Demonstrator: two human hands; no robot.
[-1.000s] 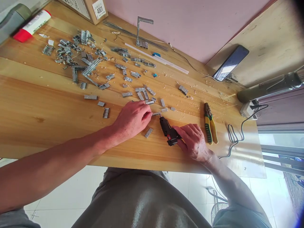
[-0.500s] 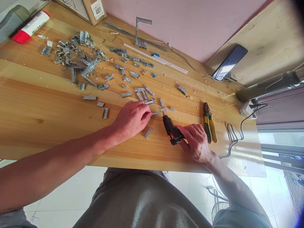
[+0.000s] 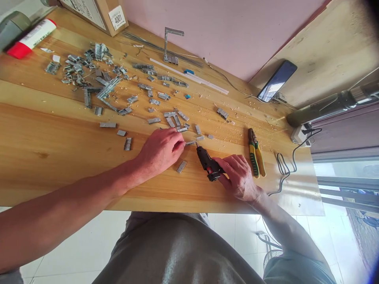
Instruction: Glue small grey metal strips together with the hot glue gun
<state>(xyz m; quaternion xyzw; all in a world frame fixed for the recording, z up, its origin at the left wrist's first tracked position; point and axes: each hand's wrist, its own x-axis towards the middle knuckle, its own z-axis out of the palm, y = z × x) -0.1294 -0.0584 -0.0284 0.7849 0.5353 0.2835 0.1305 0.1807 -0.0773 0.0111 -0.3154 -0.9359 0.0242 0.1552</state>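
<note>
My left hand is closed, with thumb and fingers pinching one end of a thin grey strip. In my right hand is a black glue gun, its fingers wrapped round the handle. The gun's nozzle points up and left, right by the strip's free end; whether they touch I cannot tell. Beyond the fingertips lie several small grey pieces. One more grey piece rests on the wood between my hands.
Pliers with yellow-green handles lie right of my right hand. Grey scraps are heaped at the far left, near a red-capped white tube and a cardboard box. A phone leans at the back. A cable curls at right.
The glue gun's nozzle has come closer to the strip in my left hand. The whole scene has shifted slightly left in view.
</note>
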